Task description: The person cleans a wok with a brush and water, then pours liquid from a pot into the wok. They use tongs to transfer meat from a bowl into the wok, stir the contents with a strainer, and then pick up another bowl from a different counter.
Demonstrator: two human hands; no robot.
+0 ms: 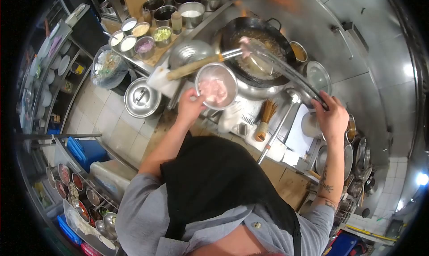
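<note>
Head view, looking down over a person's own shoulders at a wok station. Left hand [190, 105] has its grip pinched on the rim of a small steel bowl [216, 85] holding pale pink raw meat pieces [213, 90]; the bowl is held up in the air between the person and the wok [257, 50], just short of its near edge and not yet tipped. Right hand [331, 117] has its grip closed around the end of a long ladle handle [290, 75] that runs diagonally up-left, its scoop end inside the wok and blurred; a pinkish piece seems to sit at the tip, cannot tell for sure. The wok holds brownish liquid, likely oil or sauce, with orange flame glow behind it. A wooden-handled strainer [196, 65] rests across the desk [286, 184] left of the wok, handle end near the bowl. Seasoning tubs [145, 44] stand in rows further left, a lidded steel pot [142, 97] sits low beside the station, and a bamboo wok brush [264, 120] stands near the front edge. Judged step: loading meat into the wok, the bowl still nearly full. Next move likely calls for carrying the bowl over the wok rim and tilting it, or scooping with the ladle, keeping the left fingers clear of heat and splash.
</note>
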